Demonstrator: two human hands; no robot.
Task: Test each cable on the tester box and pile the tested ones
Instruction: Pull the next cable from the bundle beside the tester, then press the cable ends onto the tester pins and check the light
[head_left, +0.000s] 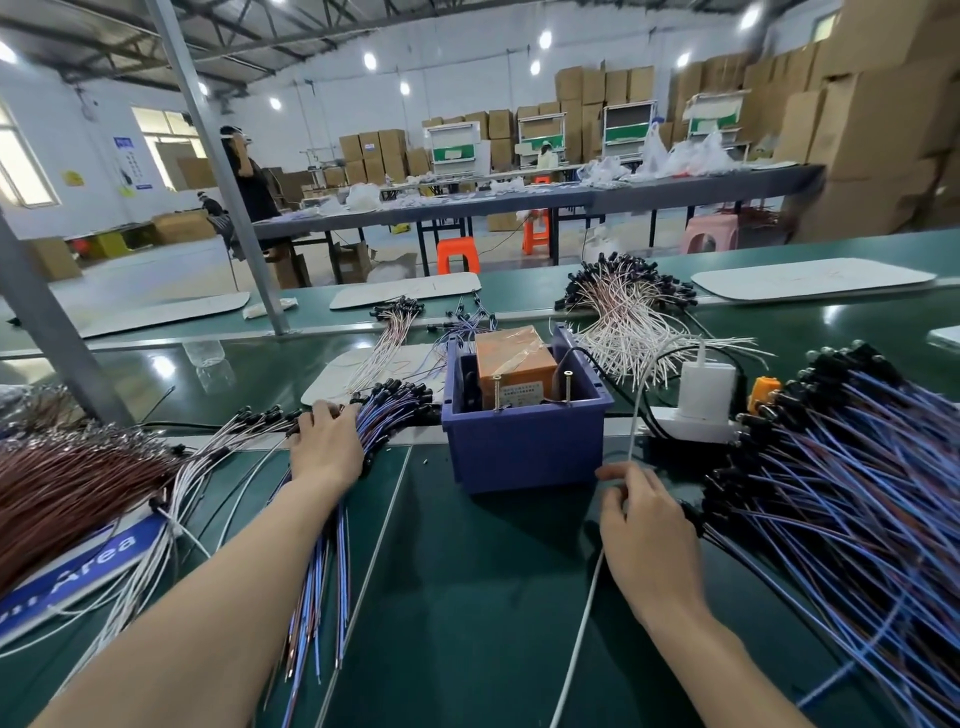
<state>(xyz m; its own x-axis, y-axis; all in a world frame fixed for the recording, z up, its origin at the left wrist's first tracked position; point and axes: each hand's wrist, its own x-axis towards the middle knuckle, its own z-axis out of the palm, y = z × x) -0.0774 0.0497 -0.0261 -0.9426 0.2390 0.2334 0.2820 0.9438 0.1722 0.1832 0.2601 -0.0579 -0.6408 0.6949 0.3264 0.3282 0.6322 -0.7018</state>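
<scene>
The left grip (327, 447) rests open on the blue cables (389, 415); it should single out one connector under its fingertips. The right grip (649, 525) pinches the white lead (634, 421), with the tester box (524, 452) just beyond.

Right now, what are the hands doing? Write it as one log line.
left hand: rests on blue cables | right hand: pinches white cable | tester: in bin, between hands

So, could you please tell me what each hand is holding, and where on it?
The right hand pinches the thin white cable partway along its length. The left hand rests on the black-tipped end of the blue-and-brown wire bundle; no grip shows.
</scene>
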